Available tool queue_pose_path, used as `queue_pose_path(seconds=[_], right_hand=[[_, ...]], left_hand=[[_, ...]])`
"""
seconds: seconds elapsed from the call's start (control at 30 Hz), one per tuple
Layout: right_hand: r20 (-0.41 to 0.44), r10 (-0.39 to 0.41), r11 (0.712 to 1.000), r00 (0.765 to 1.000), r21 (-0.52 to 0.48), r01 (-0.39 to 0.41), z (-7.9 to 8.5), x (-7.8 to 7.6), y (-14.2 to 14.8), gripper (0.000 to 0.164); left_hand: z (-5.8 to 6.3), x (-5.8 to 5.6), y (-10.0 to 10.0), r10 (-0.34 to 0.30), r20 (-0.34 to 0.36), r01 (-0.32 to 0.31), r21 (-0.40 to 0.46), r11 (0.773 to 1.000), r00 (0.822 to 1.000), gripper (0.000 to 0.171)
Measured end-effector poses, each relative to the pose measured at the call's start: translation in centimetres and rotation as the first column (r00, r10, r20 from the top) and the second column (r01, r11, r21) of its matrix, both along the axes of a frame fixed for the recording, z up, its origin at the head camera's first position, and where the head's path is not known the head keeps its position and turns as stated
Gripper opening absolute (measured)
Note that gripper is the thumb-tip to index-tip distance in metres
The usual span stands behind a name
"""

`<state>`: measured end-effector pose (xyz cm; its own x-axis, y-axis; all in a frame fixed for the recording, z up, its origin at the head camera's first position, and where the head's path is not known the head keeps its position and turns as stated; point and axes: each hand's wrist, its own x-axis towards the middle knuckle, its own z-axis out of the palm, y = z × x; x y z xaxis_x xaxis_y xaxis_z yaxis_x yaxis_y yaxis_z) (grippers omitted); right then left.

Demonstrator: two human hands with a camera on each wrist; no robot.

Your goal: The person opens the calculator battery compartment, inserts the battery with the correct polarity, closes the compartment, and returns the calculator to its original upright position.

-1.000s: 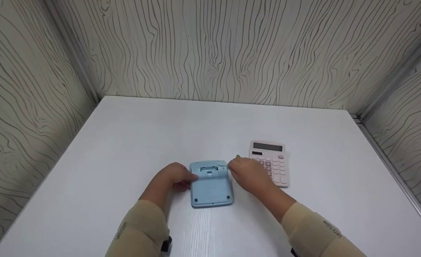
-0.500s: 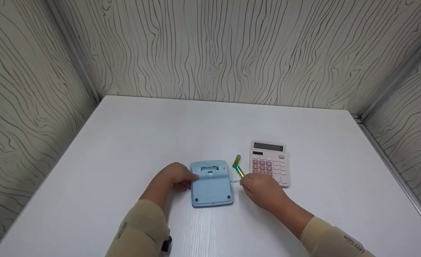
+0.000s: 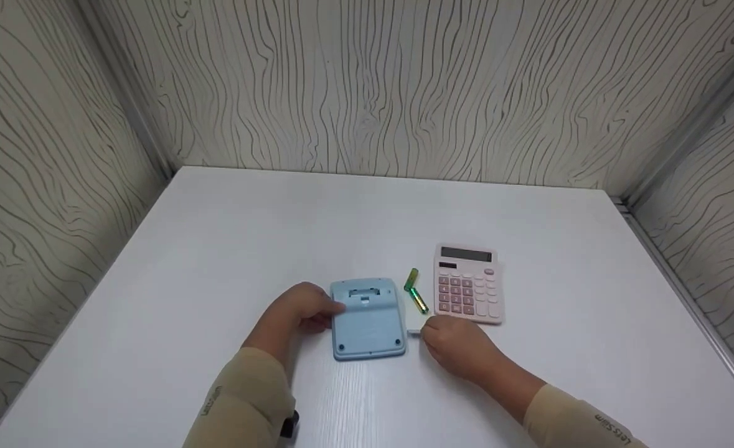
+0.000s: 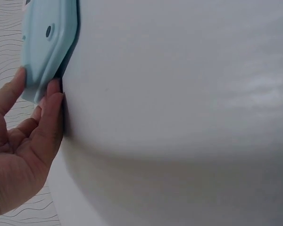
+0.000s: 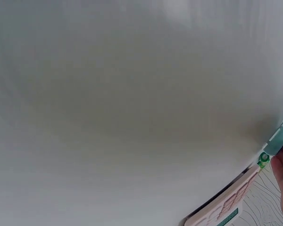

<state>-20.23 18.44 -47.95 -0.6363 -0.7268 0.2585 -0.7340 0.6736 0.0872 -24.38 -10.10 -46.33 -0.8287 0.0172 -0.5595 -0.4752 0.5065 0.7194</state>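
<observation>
A light blue calculator [image 3: 370, 330] lies face down on the white table, its battery compartment [image 3: 365, 293] uncovered near the top edge. My left hand [image 3: 307, 305] grips its left side; in the left wrist view the thumb is on the back and the fingers reach under the edge. Right of the calculator, my right hand [image 3: 460, 345] pinches a small light blue battery cover [image 5: 276, 141], mostly hidden by the fingers in the head view. Two shiny green-gold batteries, an upper battery [image 3: 411, 279] and a lower battery [image 3: 419, 301], lie end to end at an angle just above that hand.
A pink calculator [image 3: 468, 283] lies face up to the right of the batteries, close above my right hand. The white table [image 3: 267, 218] ends at wood-grain patterned panels [image 3: 367, 87] at the back and sides.
My right hand has moved from the blue calculator's compartment down and to the right, carrying the cover. The batteries now lie uncovered on the table. My left hand has stayed in place.
</observation>
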Motion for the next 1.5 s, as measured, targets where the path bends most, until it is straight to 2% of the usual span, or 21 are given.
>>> queue_pose_path(seconds=[0.23,0.47,0.57,0.7,0.87,1.07,1.27,1.37,1.5], right_hand=[[0.077,0.011,0.999,0.997,0.031,-0.014,0.0,0.2,0.0,0.006],[0.123,-0.007,0.999,0.992,0.042,0.002,0.2,0.1,-0.1,0.005],[0.143,-0.034,0.999,0.989,0.027,0.030,0.6,-0.1,-0.2,0.007],[0.185,-0.113,0.993,0.976,0.001,0.115,1.1,-0.8,-0.5,0.009],[0.263,-0.246,0.965,0.933,-0.022,0.260,1.6,-1.8,-1.2,0.012],[0.338,-0.348,0.923,0.875,-0.040,0.382,1.6,-2.7,-2.3,0.013],[0.423,-0.443,0.857,0.791,-0.061,0.512,1.5,-3.4,-3.3,0.016],[0.432,-0.485,0.830,0.760,-0.047,0.556,1.5,-3.7,-3.7,0.019],[0.439,-0.519,0.811,0.733,-0.017,0.584,1.3,-4.0,-4.1,0.023]], left_hand=[[0.1,-0.1,-0.2,-0.004,0.011,0.004,0.020,1.000,1.000,0.025],[0.2,-0.1,-0.2,-0.008,-0.007,0.008,-0.005,1.000,1.000,0.025],[0.2,0.0,-0.2,-0.003,-0.012,0.003,-0.001,1.000,1.000,0.025],[0.3,0.0,-0.1,0.000,-0.013,0.001,0.013,1.000,1.000,0.024],[0.2,0.1,0.0,0.008,-0.008,-0.008,0.015,1.000,1.000,0.025],[0.0,-0.1,-0.1,0.012,-0.005,-0.012,0.015,1.000,1.000,0.026],[0.0,0.0,0.0,0.019,-0.004,-0.019,0.008,1.000,1.000,0.027],[0.0,0.0,0.0,0.021,-0.006,-0.021,0.006,1.000,1.000,0.027],[0.0,0.0,0.0,0.026,-0.005,-0.026,0.005,1.000,1.000,0.027]])
